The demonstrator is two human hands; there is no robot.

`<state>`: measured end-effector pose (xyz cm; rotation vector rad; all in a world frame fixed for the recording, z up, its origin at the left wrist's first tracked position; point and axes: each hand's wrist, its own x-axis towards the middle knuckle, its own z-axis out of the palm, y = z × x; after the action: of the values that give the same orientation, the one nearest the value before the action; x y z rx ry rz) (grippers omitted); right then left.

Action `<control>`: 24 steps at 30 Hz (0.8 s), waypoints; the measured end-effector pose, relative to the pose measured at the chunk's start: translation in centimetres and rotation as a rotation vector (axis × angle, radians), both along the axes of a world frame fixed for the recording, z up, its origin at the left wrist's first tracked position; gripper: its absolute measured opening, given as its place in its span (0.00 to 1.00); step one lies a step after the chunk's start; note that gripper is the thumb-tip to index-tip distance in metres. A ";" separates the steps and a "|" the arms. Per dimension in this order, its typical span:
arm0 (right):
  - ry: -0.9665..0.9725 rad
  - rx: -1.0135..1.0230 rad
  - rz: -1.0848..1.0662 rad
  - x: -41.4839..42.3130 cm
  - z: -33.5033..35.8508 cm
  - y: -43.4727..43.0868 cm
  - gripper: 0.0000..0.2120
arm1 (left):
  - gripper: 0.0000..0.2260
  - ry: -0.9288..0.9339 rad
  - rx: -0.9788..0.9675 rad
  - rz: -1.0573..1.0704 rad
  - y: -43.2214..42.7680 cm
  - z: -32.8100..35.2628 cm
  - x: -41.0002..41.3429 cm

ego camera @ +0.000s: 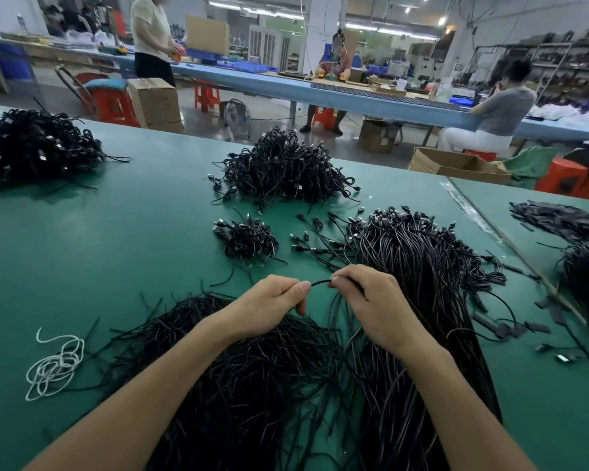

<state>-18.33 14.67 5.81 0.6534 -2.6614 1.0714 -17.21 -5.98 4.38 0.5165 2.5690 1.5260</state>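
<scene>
Loose ties [238, 368] heap beneath both wrists. Left hand [272, 302] and right hand [371, 300] each have a pinching grip on one black cable [320, 283]; pulling could snag the cable bundle [422, 283].

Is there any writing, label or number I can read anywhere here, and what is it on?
Nothing is readable.
Label on the box: blurred.
Pale specks in the pile: too small.
The cable pinched by the left hand and right hand: no print visible.

Perhaps seven cable heaps [279, 168], one cord [55, 365]
</scene>
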 end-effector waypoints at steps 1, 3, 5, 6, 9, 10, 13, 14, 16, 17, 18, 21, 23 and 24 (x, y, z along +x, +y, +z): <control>-0.011 -0.066 -0.008 0.0 0.0 -0.4 0.07 | 0.23 -0.090 0.042 -0.044 0.1 0.0 0.4; -0.078 -0.196 -0.021 0.1 -0.1 -1.1 0.07 | 0.24 -0.288 0.231 -0.162 0.2 0.3 1.3; -0.182 -0.268 -0.020 0.5 -0.2 -1.6 0.10 | 0.23 -0.410 0.522 -0.209 0.2 1.0 1.7; -0.234 -0.253 -0.001 0.9 -0.4 -1.8 0.11 | 0.22 -0.430 0.656 -0.182 0.2 1.4 1.7; -0.299 -0.103 0.115 2.3 -0.9 -2.6 0.13 | 0.19 -0.434 1.018 -0.048 0.4 2.1 1.3; -0.292 -0.060 0.156 2.8 -0.9 -2.9 0.14 | 0.19 -0.429 1.142 -0.001 0.5 2.0 1.1; -0.261 0.066 0.236 3.9 -0.4 -3.6 0.16 | 0.20 -0.270 1.229 0.172 1.0 1.0 0.7; -0.246 0.104 0.242 4.2 -0.1 -3.7 0.15 | 0.19 -0.163 1.123 0.227 1.1 0.5 0.7; -0.162 0.139 0.218 4.4 0.8 -3.5 0.15 | 0.17 0.060 0.782 0.294 1.2 -0.2 0.9; -0.099 0.135 0.185 4.4 1.3 -3.3 0.15 | 0.16 0.142 0.602 0.285 1.1 -0.4 1.2; -0.037 0.120 0.143 4.2 1.8 -3.1 0.13 | 0.16 0.195 0.448 0.245 1.1 -0.6 1.5; 0.032 0.019 0.046 3.4 2.5 -2.1 0.09 | 0.23 0.065 0.296 0.110 1.4 -0.5 2.5; -0.006 -0.066 0.030 3.0 2.3 -1.7 0.08 | 0.27 -0.115 0.340 0.068 1.5 -0.2 3.1; -0.025 -0.124 0.034 2.9 2.1 -1.8 0.08 | 0.29 -0.194 0.367 0.043 1.5 -0.1 3.3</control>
<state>-15.38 12.90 7.87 0.6677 -2.5872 1.2506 -13.90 -4.48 4.32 0.3267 2.1800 1.9684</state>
